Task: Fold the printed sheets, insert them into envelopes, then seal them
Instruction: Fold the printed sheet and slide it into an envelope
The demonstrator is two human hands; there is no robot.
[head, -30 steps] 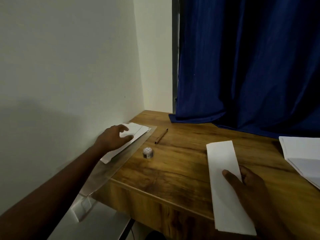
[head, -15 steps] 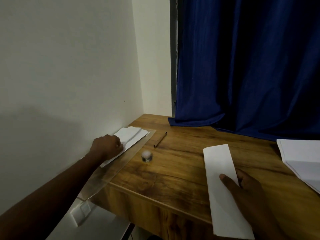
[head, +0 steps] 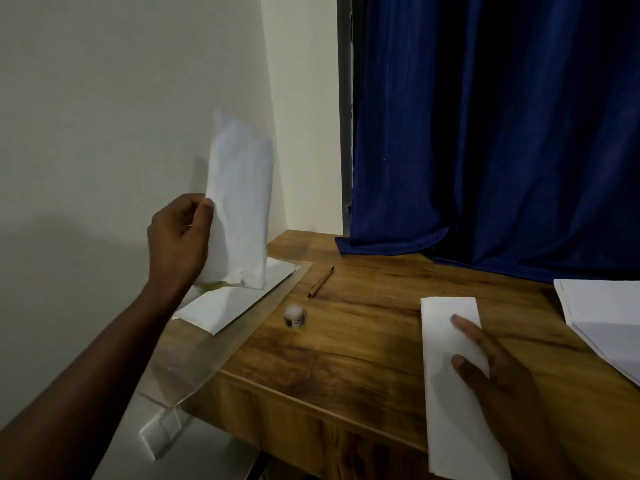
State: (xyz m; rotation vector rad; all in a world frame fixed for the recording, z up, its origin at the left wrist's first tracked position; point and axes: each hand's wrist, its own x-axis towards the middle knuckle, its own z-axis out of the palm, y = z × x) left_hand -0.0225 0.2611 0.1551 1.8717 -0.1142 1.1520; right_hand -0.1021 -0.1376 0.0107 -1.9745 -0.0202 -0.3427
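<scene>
One envelope (head: 239,206) pinched upright in left hand (head: 178,237); light, floppy, best gripped by edge. Right hand (head: 498,379) flat, fingers (head: 467,329) spread, pressing folded sheet (head: 453,375).

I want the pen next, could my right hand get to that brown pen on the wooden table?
Probably yes: the right hand lies flat on the folded white sheet, holding nothing, with bare tabletop between it and the brown pen.

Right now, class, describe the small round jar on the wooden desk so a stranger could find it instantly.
Start at the blue curtain, then drop to the brown wooden desk beneath it. Towards the desk's left end, just nearer than the thin brown pen, stands the small round jar. It is the only round, upright thing among flat white papers.
</scene>
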